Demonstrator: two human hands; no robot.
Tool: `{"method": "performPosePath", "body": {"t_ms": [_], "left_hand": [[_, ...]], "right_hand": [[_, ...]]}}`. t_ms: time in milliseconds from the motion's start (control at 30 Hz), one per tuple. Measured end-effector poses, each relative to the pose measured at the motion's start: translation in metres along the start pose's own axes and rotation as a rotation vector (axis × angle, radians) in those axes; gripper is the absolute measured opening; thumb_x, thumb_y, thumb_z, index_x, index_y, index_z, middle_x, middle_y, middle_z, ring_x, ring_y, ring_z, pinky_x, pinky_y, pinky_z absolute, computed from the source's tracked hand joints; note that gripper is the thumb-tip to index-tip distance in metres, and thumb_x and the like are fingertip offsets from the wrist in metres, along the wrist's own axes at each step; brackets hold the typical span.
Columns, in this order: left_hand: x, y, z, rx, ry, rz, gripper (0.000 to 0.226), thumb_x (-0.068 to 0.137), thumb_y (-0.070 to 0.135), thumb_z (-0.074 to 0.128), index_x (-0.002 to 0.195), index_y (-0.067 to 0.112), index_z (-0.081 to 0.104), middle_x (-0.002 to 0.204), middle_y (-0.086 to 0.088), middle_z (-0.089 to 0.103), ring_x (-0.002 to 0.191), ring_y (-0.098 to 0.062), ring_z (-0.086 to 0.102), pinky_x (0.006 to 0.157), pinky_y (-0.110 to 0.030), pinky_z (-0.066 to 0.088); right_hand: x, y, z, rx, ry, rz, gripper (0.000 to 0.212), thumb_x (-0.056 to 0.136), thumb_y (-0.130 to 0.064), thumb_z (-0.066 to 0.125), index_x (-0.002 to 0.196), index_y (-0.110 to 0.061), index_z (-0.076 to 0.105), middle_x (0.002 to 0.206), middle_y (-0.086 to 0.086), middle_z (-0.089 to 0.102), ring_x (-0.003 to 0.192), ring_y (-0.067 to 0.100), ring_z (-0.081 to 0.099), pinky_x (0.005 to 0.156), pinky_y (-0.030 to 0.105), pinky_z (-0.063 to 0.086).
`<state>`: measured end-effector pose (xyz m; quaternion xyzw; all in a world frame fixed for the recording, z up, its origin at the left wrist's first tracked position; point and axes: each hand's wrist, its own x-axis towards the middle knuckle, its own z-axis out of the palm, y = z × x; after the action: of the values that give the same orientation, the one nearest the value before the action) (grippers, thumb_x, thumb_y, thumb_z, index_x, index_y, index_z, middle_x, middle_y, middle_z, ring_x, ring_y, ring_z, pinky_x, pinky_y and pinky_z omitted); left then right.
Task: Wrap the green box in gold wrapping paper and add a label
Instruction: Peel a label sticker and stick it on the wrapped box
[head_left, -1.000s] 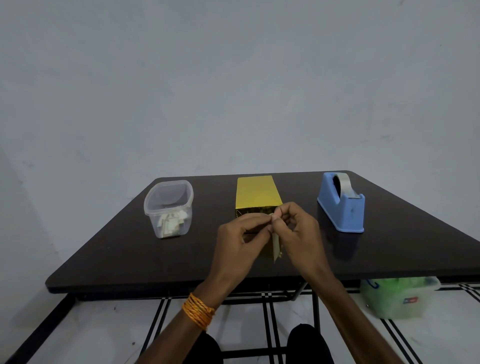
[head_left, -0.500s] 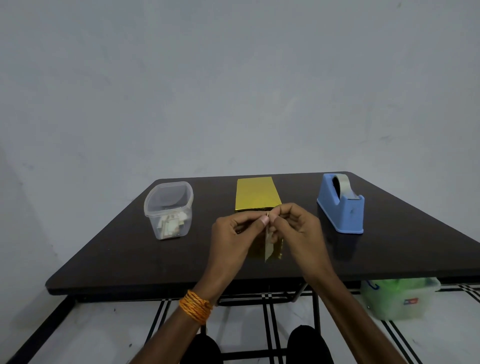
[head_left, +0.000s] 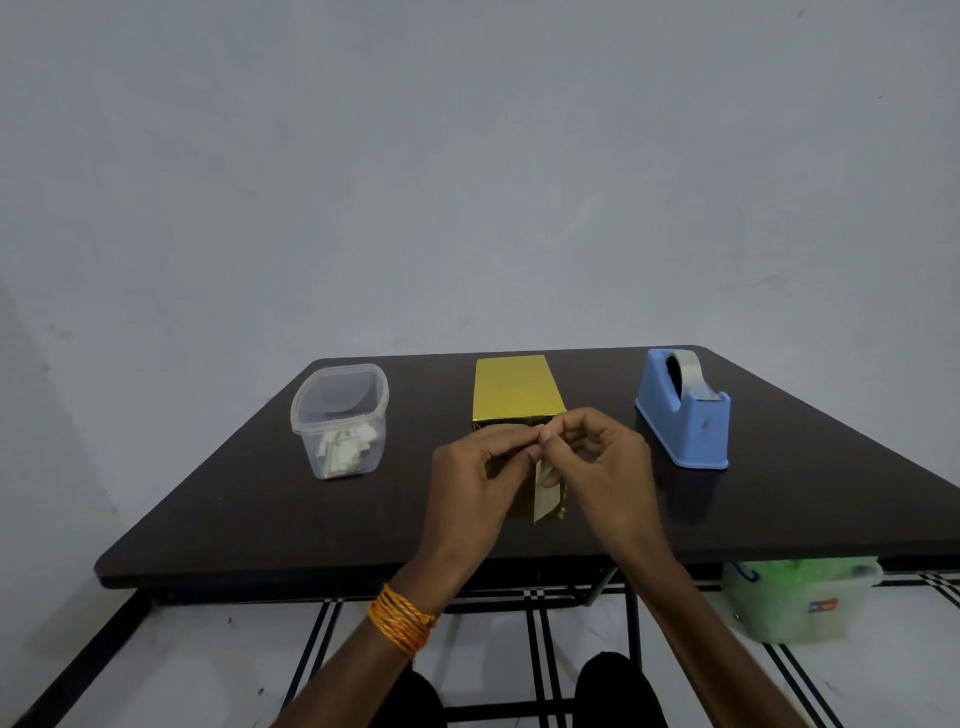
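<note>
Hardly anything has shifted in the last half second: both hands keep to the same spot at lower centre of the frame, raised in front of the box, and the paper between them now hangs a little straighter than before. The left hand (head_left: 475, 483) and the right hand (head_left: 610, 467) meet at their fingertips, where thumb and forefinger of each pinch the top edge of a small pale paper label (head_left: 543, 499). The other fingers of the right hand are curled loosely with gaps between them; those of the left hand are folded in toward the palm. The label hangs downward from the pinch, its lower end in front of the near face of the box; whether it touches that face cannot be told.

The tall rectangular box wrapped in shiny gold paper (head_left: 517, 387) stands upright at the middle of the dark brown table (head_left: 260, 509), just behind the hands. Left of it, well apart, stands a clear plastic tub without a lid (head_left: 340, 410), with pale paper pieces (head_left: 345, 454) at its bottom. Right of the box sits a blue plastic tape dispenser (head_left: 683, 415) holding a roll of tape. A band of orange thread (head_left: 400, 621) circles the left wrist. Under the table's right edge, at lower right, a translucent plastic bin with green contents (head_left: 800, 597) rests on the white tiled floor.
</note>
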<state>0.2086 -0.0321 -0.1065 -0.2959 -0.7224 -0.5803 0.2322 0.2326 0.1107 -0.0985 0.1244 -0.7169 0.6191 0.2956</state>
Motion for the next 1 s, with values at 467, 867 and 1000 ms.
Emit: {"method": "performPosePath", "body": {"t_ms": [467,867,1000], "left_hand": [[-0.002,0.000,0.000,0.023,-0.046,0.042,0.028,0.090,0.002,0.067,0.114,0.014,0.074,0.112,0.003,0.072,0.104,-0.003,0.067,0.089,-0.025,0.057],[-0.001,-0.002,0.002,-0.035,-0.014,0.005,0.024,0.090,0.007,0.070,0.112,0.016,0.075,0.110,0.005,0.073,0.104,-0.008,0.068,0.086,-0.034,0.059],[0.000,-0.002,0.003,-0.057,-0.005,-0.027,0.024,0.090,0.006,0.070,0.111,0.014,0.076,0.108,0.004,0.074,0.102,-0.007,0.069,0.085,-0.034,0.060]], "right_hand": [[-0.002,0.005,0.004,-0.096,0.020,0.014,0.010,0.087,-0.005,0.066,0.081,-0.013,0.065,0.073,0.002,0.065,0.065,0.011,0.057,0.059,0.028,0.051],[0.000,0.003,-0.006,-0.053,0.012,-0.004,0.006,0.090,-0.011,0.069,0.088,-0.016,0.072,0.080,0.001,0.072,0.072,0.016,0.069,0.066,0.023,0.057],[0.000,0.001,-0.008,0.009,0.000,-0.001,0.009,0.090,-0.008,0.069,0.088,-0.015,0.073,0.078,0.005,0.073,0.069,0.020,0.069,0.064,0.026,0.058]]}}
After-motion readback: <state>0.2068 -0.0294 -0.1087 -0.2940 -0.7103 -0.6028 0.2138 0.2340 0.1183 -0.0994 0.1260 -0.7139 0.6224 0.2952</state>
